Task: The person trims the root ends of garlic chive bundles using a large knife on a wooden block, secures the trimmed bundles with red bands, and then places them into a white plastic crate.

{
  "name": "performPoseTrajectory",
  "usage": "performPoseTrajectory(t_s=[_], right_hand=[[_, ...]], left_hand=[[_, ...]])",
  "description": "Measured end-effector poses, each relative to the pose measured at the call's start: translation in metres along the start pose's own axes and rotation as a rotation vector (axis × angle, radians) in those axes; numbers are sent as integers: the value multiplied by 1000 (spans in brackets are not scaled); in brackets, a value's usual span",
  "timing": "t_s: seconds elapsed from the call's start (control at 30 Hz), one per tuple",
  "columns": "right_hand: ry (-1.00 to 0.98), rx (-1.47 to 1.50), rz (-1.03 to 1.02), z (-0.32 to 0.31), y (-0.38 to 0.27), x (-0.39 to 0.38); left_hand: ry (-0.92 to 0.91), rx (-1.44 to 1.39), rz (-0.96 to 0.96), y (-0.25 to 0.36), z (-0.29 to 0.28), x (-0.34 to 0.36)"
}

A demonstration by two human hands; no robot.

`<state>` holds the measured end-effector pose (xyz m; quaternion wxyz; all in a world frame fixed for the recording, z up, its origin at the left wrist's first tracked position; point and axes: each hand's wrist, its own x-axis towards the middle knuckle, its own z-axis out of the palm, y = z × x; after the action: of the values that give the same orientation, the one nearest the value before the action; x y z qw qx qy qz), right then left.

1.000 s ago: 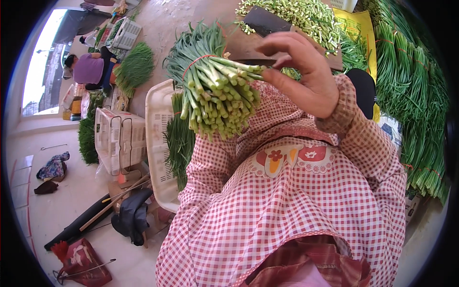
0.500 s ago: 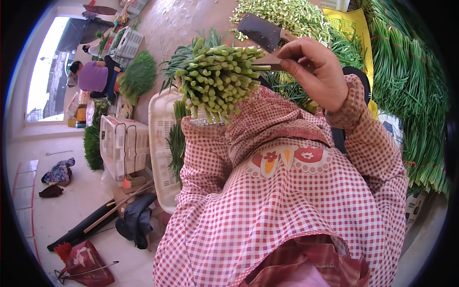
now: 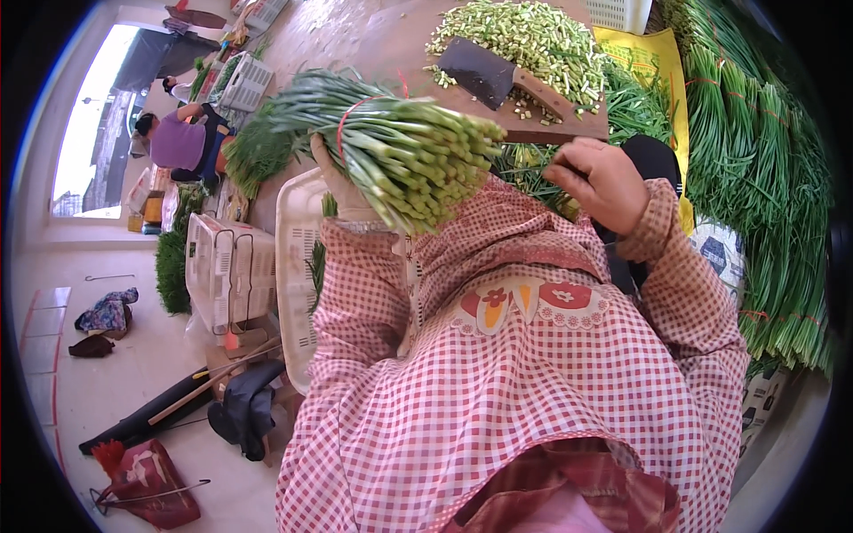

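My left hand point(image 3: 345, 185) is closed around a bundle of long green stalks point(image 3: 400, 133), which look like garlic scapes, tied with a red band point(image 3: 351, 120). The bundle's cut pale-green ends point right and slightly toward me; its leafy tips reach out left. It covers part of the hand. My right hand point(image 3: 607, 185) is apart from the bundle, right of its cut ends. Its fingers are curled together, and I cannot see what is in them. Beyond the hands a cleaver point(image 3: 480, 73) lies flat on a wooden cutting board point(image 3: 533, 133), beside a heap of chopped stalk ends point(image 3: 524, 40).
Many tied green bundles point(image 3: 755, 160) are stacked at right, next to a yellow sack point(image 3: 671, 71). A white crate point(image 3: 298, 258) stands by my left arm, another white basket point(image 3: 233, 271) further left. A person in purple point(image 3: 178, 142) sits at the far left. A dark umbrella-like object point(image 3: 151, 422) lies on the floor.
The bundle has turned: its cut ends faced me and now point right, showing its length and red band. My right hand has left the stalk ends and closed further, moving slightly down.
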<state>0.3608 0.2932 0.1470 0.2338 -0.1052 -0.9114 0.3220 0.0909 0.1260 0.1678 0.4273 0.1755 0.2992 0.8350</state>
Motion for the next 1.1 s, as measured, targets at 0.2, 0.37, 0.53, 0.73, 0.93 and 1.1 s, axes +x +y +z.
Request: performPoseTrajectory(t_s=[0.2, 0.37, 0.53, 0.73, 0.93, 1.1], right_hand=[[-399, 953, 475, 16, 3, 12], [-474, 1434, 450, 100, -15, 37], [-69, 1948, 393, 131, 1, 31], [-115, 2036, 423, 138, 48, 3], [-90, 2027, 482, 136, 49, -1], [-81, 1988, 533, 142, 55, 3]], left_hand=[[216, 374, -59, 31, 14, -8], [102, 742, -437, 57, 14, -29], [88, 1007, -520, 27, -11, -63], [-68, 1152, -618, 9, -28, -80], [-528, 1550, -137, -12, -11, -46], [-116, 1111, -596, -26, -6, -14]])
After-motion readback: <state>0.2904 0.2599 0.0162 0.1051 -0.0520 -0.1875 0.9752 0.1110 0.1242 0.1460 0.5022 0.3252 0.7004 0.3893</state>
